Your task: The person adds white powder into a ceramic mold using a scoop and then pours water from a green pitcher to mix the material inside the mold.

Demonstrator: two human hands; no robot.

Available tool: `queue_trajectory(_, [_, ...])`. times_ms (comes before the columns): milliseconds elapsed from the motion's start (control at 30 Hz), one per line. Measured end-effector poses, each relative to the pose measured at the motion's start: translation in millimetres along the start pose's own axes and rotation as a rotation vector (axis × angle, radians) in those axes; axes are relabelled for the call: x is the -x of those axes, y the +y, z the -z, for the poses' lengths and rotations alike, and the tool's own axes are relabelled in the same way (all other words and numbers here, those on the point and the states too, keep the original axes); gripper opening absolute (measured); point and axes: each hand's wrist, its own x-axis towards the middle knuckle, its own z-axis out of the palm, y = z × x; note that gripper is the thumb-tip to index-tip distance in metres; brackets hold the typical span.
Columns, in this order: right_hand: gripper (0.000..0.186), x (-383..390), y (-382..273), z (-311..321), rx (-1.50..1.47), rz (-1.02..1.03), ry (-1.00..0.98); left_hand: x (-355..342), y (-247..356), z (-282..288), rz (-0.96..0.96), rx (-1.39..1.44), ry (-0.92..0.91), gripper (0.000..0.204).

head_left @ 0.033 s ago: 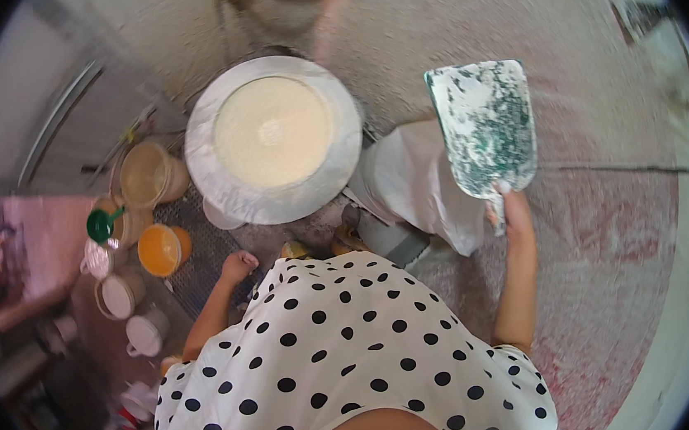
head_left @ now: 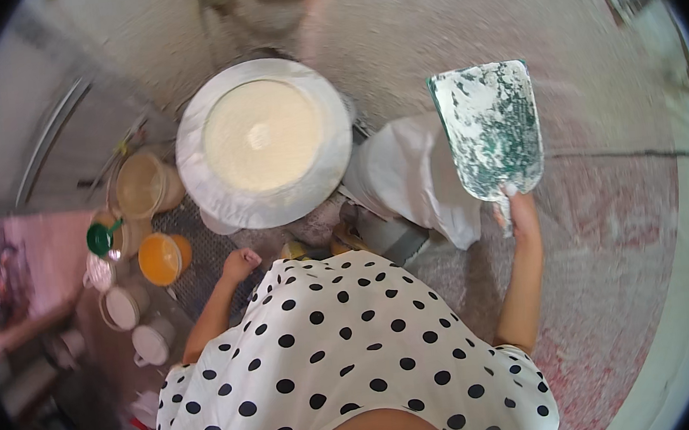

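My right hand (head_left: 520, 213) grips the handle of a green scoop (head_left: 492, 130). Its broad, flat blade is caked with white powder. Beneath and left of the scoop stands a white sack (head_left: 406, 167), its mouth partly hidden by the blade. My left hand (head_left: 241, 264) hangs at my left side with fingers curled in and nothing visible in it. Ahead of me is a round metal hopper (head_left: 198, 158) with a wide pale rim. Pale cream powder (head_left: 262, 136) fills its middle, with a small lighter mound at the centre.
Left of the hopper stand a beige bucket (head_left: 142, 185), an orange bucket (head_left: 162, 259) and several white lidded tubs (head_left: 125, 309). A green ladle-like cup (head_left: 104, 238) rests on one container. A grey panel (head_left: 14, 139) rises at far left, and a dark cord (head_left: 621, 153) crosses the dusty surface at right.
The view has shifted slightly, so the hopper and sack sit a little further left. My right hand and the scoop have moved slightly right. My left hand looks nearly the same.
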Motion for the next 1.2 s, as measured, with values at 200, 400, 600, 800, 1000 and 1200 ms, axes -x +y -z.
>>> queue_trajectory(200, [0.02, 20, 19, 93, 0.735, -0.13, 0.267, -38, 237, -36, -0.418, -0.029, 0.047, 0.016])
queue_trajectory(400, [0.021, -120, 130, 24, 1.329, 0.108, 0.027, -54, 437, -109, -1.056, -0.311, -0.03, 0.025])
queue_trajectory(600, [0.02, -309, 207, -56, 1.657, 0.079, -0.117, -86, 484, -128, -0.977, -0.869, -0.231, 0.028])
queue_trajectory(800, [0.027, -342, 312, -61, 1.499, -0.037, -0.257, -83, 500, -132, -0.996, -0.681, -0.162, 0.024])
queue_trajectory(1000, [0.032, -327, 384, -18, 1.344, 0.073, -0.362, -87, 511, -134, -1.065, -0.629, -0.181, 0.026])
queue_trajectory(1200, [0.033, -315, 335, -33, 0.903, -0.333, -0.391, -89, 509, -130, -1.037, -0.663, -0.13, 0.026])
